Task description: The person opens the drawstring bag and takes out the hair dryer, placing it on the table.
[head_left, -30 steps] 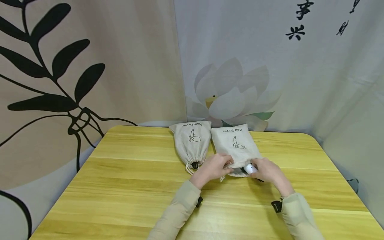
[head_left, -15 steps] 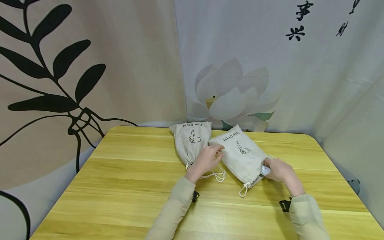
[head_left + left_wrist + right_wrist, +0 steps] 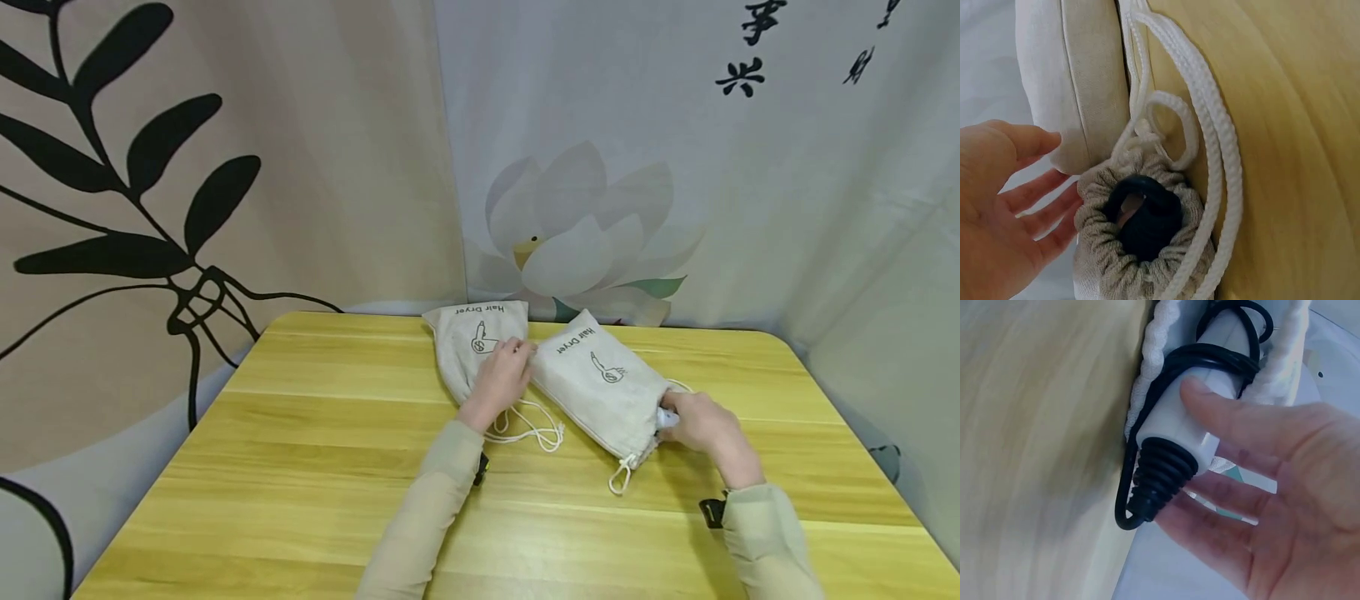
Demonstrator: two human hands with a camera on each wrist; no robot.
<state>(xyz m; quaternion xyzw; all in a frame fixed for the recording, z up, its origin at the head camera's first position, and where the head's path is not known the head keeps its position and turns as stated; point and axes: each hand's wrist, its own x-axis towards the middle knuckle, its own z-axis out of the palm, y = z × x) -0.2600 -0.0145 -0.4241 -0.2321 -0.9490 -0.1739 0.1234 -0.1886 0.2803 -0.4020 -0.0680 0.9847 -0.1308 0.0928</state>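
My right hand (image 3: 705, 429) grips the white handle of a hair dryer (image 3: 1175, 419), thumb on top and fingers beneath. Black cord (image 3: 1210, 357) winds around the handle, most of the dryer being hidden inside the right drawstring bag (image 3: 600, 383). That beige bag lies slanted, its mouth toward my right hand. Over the left drawstring bag (image 3: 457, 354), my left hand (image 3: 501, 379) has its fingers loosely extended. In the left wrist view, its thumb tip is right at the right bag's bottom corner (image 3: 1072, 153), and its fingertips are beside the left bag's gathered mouth (image 3: 1141, 272).
Both bags lie near the back of the wooden table (image 3: 315, 467), close to a printed curtain (image 3: 360, 167). White drawstrings (image 3: 543, 433) trail from the left bag, and a cord loop (image 3: 619, 477) hangs off the right bag. Something black (image 3: 1147, 231) shows inside the left bag's mouth.
The right bag has turned so its mouth faces the right hand, which has moved right with the dryer handle. The left hand has left the bag's mouth and moved left and back.
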